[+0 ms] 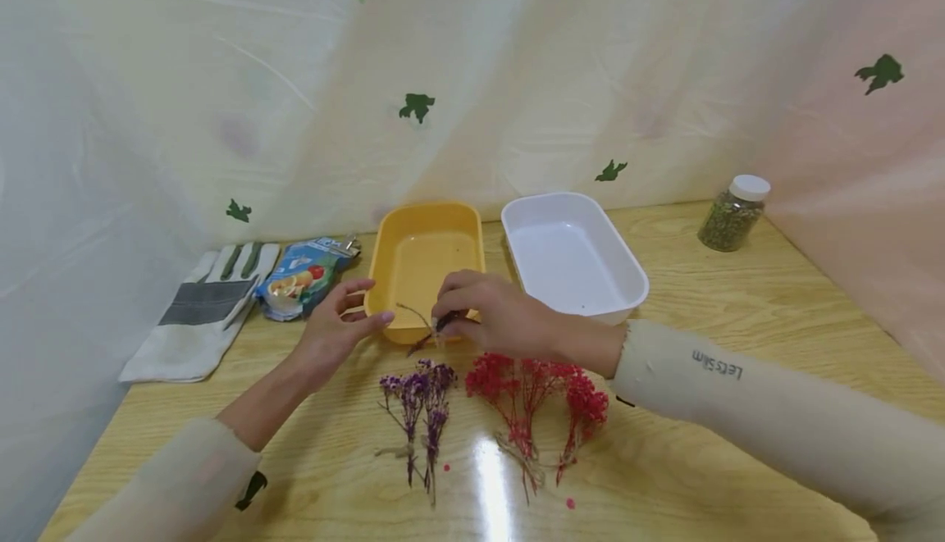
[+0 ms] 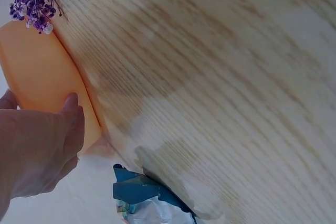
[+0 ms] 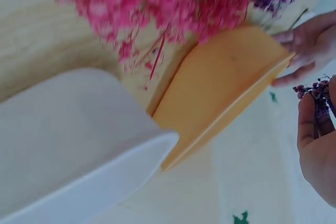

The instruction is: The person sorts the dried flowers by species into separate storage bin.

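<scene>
My right hand [image 1: 490, 308] pinches a small sprig of dried purple flowers [image 1: 449, 321] over the near end of the yellow tray [image 1: 424, 271]; in the right wrist view the purple blossoms [image 3: 317, 95] show between its fingers. The left hand [image 1: 335, 330] touches the tray's near left corner with fingers extended, and the left wrist view has this hand [image 2: 44, 148] against the tray's outer wall [image 2: 47, 72]. In front of the tray, purple flower bunches [image 1: 417, 403] lie on the table, beside bunches of red flowers [image 1: 527, 398].
A white tray [image 1: 576, 263] stands right of the yellow one. Left are a blue packet [image 1: 299, 280] with a clip and a pair of gloves [image 1: 199, 312]. A jar [image 1: 731, 214] with a white lid stands at the back right. Small red bits lie near the table's front.
</scene>
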Motion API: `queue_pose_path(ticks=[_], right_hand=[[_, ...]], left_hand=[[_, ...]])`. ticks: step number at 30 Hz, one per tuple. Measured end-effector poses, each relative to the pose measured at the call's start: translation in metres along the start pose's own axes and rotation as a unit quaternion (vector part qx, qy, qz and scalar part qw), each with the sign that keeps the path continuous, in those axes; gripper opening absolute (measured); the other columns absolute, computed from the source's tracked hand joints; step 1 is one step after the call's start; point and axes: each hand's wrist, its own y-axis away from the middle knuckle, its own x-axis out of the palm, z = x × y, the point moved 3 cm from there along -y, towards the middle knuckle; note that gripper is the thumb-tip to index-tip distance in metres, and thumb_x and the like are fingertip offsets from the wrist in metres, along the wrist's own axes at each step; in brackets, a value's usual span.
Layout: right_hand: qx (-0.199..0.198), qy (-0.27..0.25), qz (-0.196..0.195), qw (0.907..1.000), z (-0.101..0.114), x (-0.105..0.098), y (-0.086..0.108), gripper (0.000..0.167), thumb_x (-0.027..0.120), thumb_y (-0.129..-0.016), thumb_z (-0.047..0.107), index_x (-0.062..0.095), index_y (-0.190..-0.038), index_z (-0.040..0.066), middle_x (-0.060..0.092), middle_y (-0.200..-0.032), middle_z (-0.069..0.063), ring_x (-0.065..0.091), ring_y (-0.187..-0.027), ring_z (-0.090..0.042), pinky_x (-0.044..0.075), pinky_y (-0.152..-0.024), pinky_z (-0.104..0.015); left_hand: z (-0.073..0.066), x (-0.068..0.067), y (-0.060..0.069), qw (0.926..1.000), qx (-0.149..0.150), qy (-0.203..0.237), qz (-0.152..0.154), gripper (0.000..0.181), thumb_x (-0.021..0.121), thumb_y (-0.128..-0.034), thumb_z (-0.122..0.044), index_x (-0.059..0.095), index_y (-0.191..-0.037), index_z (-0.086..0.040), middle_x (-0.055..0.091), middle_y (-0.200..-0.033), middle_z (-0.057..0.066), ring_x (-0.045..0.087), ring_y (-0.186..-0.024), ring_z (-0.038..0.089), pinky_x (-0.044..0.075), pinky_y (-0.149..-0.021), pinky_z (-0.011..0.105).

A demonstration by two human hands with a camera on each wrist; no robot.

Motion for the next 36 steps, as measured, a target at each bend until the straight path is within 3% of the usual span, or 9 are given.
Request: queue_pose_path(ticks=[9,18,25,31,36], right_hand=[[0.051,0.041,-0.008,0.9978,-0.030,-0.005,-0.021,0.012,0.069,-0.087,0.004,0.073,-0.099,0.004,0.063,-0.091,-0.003,0.060,-0.083,-0.013,0.051,-0.074,-0.021],[0.094,0.085,0.013,0.9919,-0.051,0.001,-0.026,0.009,0.068,-0.088,0.001,0.074,-0.094,0.005,0.063,-0.088,-0.005,0.060,-0.082,-0.017,0.052,-0.074,-0.025],[0.132,0.121,0.074,0.9810,-0.063,0.009,-0.032,0.011,0.065,-0.089,0.000,0.074,-0.093,0.006,0.062,-0.088,-0.004,0.060,-0.084,-0.018,0.053,-0.078,-0.028],[0.135,0.161,0.119,0.9703,-0.063,0.019,-0.038,0.007,0.069,-0.086,0.002,0.072,-0.091,0.005,0.061,-0.087,-0.006,0.060,-0.084,-0.021,0.051,-0.082,-0.031],[0.156,0.182,0.143,0.9601,-0.060,0.025,-0.040,0.024,0.069,-0.086,-0.001,0.068,-0.110,0.002,0.061,-0.103,-0.012,0.057,-0.097,-0.027,0.050,-0.086,-0.033]], left_hand=[[0.002,0.002,0.000,0.9999,-0.007,-0.005,-0.005,0.070,0.073,-0.0869,-0.029,0.037,-0.144,-0.012,0.039,-0.143,0.019,0.043,-0.129,0.036,0.046,-0.098,0.044],[0.003,0.002,-0.001,0.9999,-0.008,-0.007,-0.007,0.069,0.073,-0.0867,-0.029,0.037,-0.144,-0.014,0.040,-0.143,0.018,0.044,-0.128,0.036,0.046,-0.098,0.042],[0.002,-0.001,0.000,0.9998,-0.013,-0.012,-0.010,0.071,0.074,-0.0862,-0.030,0.037,-0.145,-0.014,0.039,-0.144,0.018,0.043,-0.129,0.036,0.045,-0.100,0.045],[0.003,0.000,-0.001,0.9999,-0.010,-0.006,-0.010,0.070,0.074,-0.0866,-0.026,0.037,-0.145,-0.013,0.040,-0.143,0.019,0.044,-0.128,0.037,0.045,-0.099,0.044],[0.002,0.000,0.000,0.9999,-0.007,-0.004,-0.006,0.071,0.073,-0.0870,-0.028,0.036,-0.145,-0.012,0.039,-0.143,0.019,0.043,-0.129,0.038,0.045,-0.100,0.045]])
